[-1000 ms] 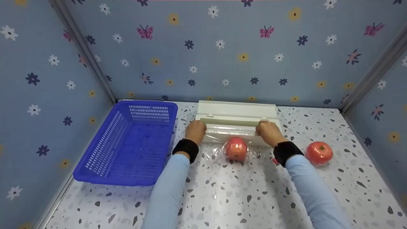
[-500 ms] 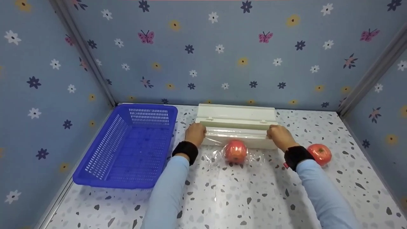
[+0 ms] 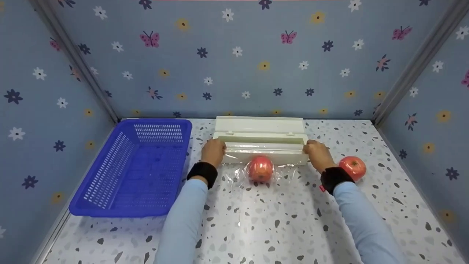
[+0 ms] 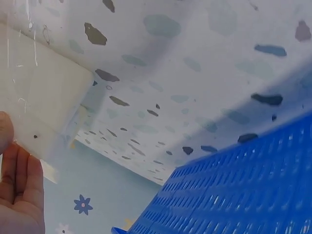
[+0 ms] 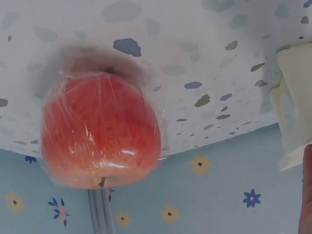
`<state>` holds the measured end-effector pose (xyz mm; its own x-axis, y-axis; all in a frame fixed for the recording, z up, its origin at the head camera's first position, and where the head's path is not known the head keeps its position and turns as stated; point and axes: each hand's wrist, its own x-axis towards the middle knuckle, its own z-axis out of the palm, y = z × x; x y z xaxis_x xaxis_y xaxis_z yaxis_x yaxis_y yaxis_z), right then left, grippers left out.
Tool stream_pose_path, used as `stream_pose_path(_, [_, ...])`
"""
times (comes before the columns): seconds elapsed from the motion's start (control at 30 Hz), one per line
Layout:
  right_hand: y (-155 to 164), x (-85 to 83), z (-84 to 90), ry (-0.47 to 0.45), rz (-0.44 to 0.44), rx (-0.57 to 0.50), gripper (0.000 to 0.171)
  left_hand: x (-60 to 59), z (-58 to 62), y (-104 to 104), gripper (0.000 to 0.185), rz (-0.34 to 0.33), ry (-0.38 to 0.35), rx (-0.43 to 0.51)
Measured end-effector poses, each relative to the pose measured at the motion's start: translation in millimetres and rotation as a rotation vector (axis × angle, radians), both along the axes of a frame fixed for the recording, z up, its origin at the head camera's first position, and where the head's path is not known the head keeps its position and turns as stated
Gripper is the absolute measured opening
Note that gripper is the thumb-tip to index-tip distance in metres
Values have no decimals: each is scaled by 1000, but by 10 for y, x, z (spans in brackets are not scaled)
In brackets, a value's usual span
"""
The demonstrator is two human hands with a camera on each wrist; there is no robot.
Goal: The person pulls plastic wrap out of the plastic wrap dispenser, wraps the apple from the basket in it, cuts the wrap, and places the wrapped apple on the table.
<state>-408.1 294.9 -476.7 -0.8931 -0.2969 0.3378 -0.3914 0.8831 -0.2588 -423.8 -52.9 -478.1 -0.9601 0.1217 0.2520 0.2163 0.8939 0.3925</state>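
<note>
At dispenser point(image 3: 261, 141) ends, both hands (apple point(image 3: 260, 169) between).

The box point(image 3: 261, 141) looks like smooth cream plastic, a bit dull. The wrap point(image 3: 256, 147) on it is thin, clear and shiny. The apple point(image 3: 260, 169) is glossy red under crinkly wrap. The other apple point(image 5: 100, 131) is wrapped too, and the film shines. The basket point(image 3: 135, 167) is blue plastic, full of little holes. The table point(image 3: 278, 227) is smooth and speckled. The sleeves point(image 3: 181, 223) look like soft cloth.
</note>
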Motion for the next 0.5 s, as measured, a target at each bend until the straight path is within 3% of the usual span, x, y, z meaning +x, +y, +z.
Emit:
stream_pose_path(0.13, [-65,61,13,-1,-42,14,19,-2,11,-33,14,-21,-1,22])
stream_pose_path(0.27, [-356,225,-37,26,-49,14,15,-2,25,-73,14,-27,-43,22])
stream_pose_path(0.43, [-837,454,-217,-86,90,-68,65,-2,57,-87,17,-37,-93,38])
stream_pose_path(0.5, [-963,511,-283,-125,97,-76,80,0,67,-86,18,-64,-103,50])
